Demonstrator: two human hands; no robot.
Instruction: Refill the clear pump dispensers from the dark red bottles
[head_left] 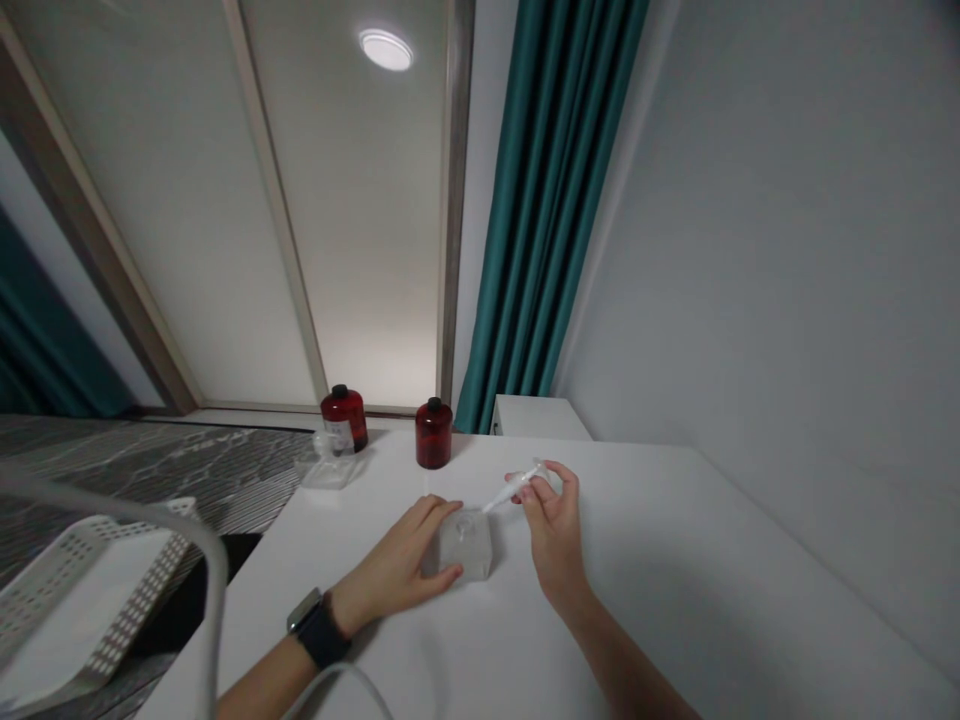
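While the left hand (405,560) is holding the clear square container (471,558) on the table (480,650), its grip clamped around the left side, the right hand (556,535) is pinching the slender white piece (504,494) just to the container's right; the piece's long axis is slanting down-left, its thin end pointing at the container's top; whether they are touching, and what is inside, I cannot tell. Beyond, a clear round-topped piece (330,475) is standing at back left; a red bottle (433,442) and a labelled red bottle (341,408) are standing capped, their fill not showing.
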